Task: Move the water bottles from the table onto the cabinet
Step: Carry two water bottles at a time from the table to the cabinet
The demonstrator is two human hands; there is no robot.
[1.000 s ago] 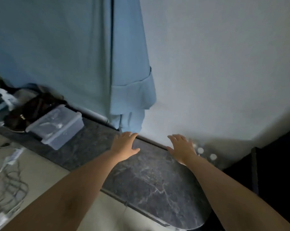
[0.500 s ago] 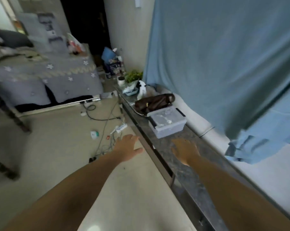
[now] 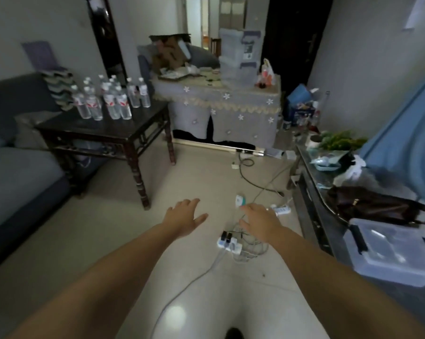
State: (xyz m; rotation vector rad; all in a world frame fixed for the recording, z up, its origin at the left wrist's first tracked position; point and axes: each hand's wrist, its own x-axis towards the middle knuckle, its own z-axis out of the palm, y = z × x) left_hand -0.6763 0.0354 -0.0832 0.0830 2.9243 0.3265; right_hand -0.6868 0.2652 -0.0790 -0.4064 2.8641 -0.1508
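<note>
Several clear water bottles [image 3: 110, 100] with red-and-white labels stand grouped on a dark wooden table [image 3: 101, 129] at the upper left. The long cabinet [image 3: 311, 192] with a dark marble top runs along the right wall. My left hand [image 3: 183, 218] and my right hand [image 3: 260, 220] are stretched out in front of me over the floor, palms down, fingers spread and holding nothing. Both hands are far from the bottles and off the cabinet.
A power strip [image 3: 229, 242] and loose cables lie on the floor under my right hand. On the cabinet sit a clear plastic box [image 3: 390, 250], a brown bag [image 3: 375, 206] and a plant [image 3: 338, 140]. A grey sofa [image 3: 15, 172] lies left, a cloth-covered table [image 3: 221, 111] behind.
My view has swung left from the cabinet and wall to the room, bringing the table with bottles into sight. Both hands left the cabinet top and now hover over the floor.
</note>
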